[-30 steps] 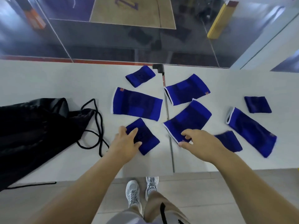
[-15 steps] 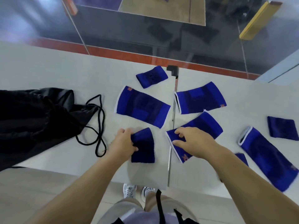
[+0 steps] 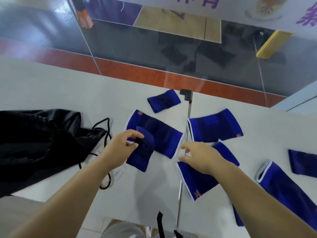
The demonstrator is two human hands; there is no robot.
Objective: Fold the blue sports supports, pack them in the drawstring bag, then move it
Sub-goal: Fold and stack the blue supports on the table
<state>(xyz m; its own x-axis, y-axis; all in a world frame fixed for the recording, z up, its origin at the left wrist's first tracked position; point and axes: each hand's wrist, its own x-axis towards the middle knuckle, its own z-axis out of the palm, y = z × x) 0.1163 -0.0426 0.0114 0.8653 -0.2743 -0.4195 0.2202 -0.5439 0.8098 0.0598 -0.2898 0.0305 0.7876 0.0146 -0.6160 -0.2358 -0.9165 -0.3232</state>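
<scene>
- Where it lay flat on the tabletop [image 3: 51, 93] half a second ago, the small wristband [image 3: 141, 152] is now lifted at its near edge, pinched between thumb and fingers of the left hand [image 3: 120, 150], its top flopping over a long support [image 3: 154, 134].
- The right hand [image 3: 200, 157] has let go of the support [image 3: 197, 179] it was pressing; it hovers over it now, fingers loosely spread, holding nothing, reaching toward the wristband.
- By my reading, folding of the first piece is just starting; nothing is packed yet.
- Count of blue pieces in view: four long supports, the other two being one right of the seam [image 3: 214, 129] and one at far right [image 3: 288, 191].
- Three small wristbands show: the held one, one at the back [image 3: 163, 100], one at the right edge [image 3: 303, 163]. A further blue scrap [image 3: 238, 219] peeps under the right forearm; what it is I cannot tell.
- One black bag [image 3: 34, 143] lies flat at left, its cords [image 3: 103, 127] trailing toward the left hand.
</scene>
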